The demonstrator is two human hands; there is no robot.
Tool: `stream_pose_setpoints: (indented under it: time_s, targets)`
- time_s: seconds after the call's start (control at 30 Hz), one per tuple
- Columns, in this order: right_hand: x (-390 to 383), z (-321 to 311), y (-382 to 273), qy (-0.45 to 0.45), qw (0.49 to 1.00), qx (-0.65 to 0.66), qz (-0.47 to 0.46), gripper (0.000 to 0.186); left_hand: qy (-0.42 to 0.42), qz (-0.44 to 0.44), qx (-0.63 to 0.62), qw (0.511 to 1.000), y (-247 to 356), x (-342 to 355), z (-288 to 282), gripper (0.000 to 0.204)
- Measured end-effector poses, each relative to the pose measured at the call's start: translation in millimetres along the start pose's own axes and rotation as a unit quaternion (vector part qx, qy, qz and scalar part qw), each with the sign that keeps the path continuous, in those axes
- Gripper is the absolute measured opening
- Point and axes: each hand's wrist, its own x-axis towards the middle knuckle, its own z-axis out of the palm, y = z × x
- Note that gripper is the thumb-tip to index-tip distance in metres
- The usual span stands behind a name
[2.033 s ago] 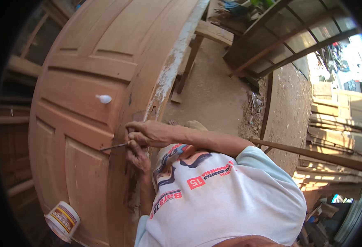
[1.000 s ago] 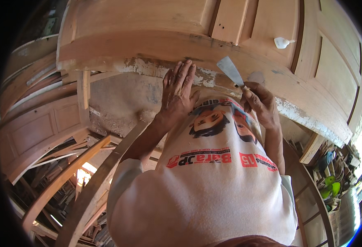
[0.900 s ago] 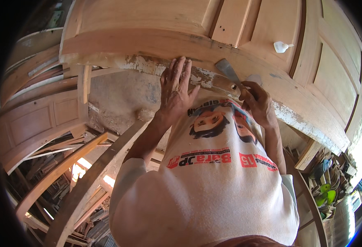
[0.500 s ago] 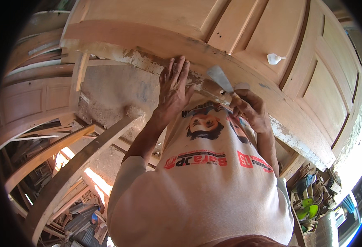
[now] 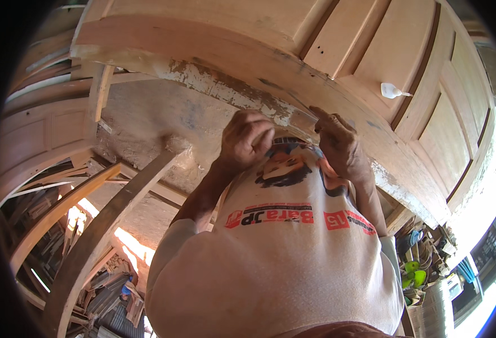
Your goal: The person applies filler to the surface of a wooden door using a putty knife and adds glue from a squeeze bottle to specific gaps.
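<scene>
A wooden panel door [image 5: 214, 50] lies flat before me, its near edge smeared with patchy pale filler [image 5: 203, 81]. My left hand [image 5: 247, 139] is curled into a loose fist beside that edge, in front of my shirt; nothing shows in its fingers. My right hand [image 5: 341, 141] is closed at the door's near edge, its index finger stretched along toward the wood. It grips a putty knife, whose blade is now turned nearly edge-on and hardly shows; the handle is hidden in the palm.
A small white squeeze bottle [image 5: 391, 90] lies on the door to the right. Left of me, a wooden beam [image 5: 112, 231] slants up from below, near scrap wood [image 5: 112, 298]. Another panelled door [image 5: 42, 132] stands far left. Cluttered tools and green items [image 5: 414, 275] sit at lower right.
My left hand has lifted off the door edge, drawn back and curled from flat to a fist. My right hand has turned the putty knife, so its broad blade face no longer shows.
</scene>
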Motion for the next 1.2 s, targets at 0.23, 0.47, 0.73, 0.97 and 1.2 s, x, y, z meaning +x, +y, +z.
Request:
stream_pose_setpoints:
  time_s: [0.23,0.47,0.73,0.97,1.2]
  targets:
    - [19,10,-9,-0.04,0.971,-0.228,-0.055,0.053,-0.06,-0.013,-0.049,0.997,21,24,15,0.039]
    - [34,-13,-3,-0.133,0.952,-0.262,-0.087,0.056,-0.025,-0.074,-0.031,0.996,26,20,46,0.037]
    - [77,-42,-4,-0.227,0.896,-0.334,-0.187,0.046,0.067,-0.156,-0.01,0.985,42,25,68,0.029]
    - [98,-49,-6,-0.278,0.845,-0.405,-0.213,0.048,0.084,-0.191,-0.037,0.977,42,31,71,0.024]
    - [80,-27,16,-0.223,0.91,-0.295,-0.186,0.045,0.09,-0.184,-0.037,0.978,35,22,71,0.025]
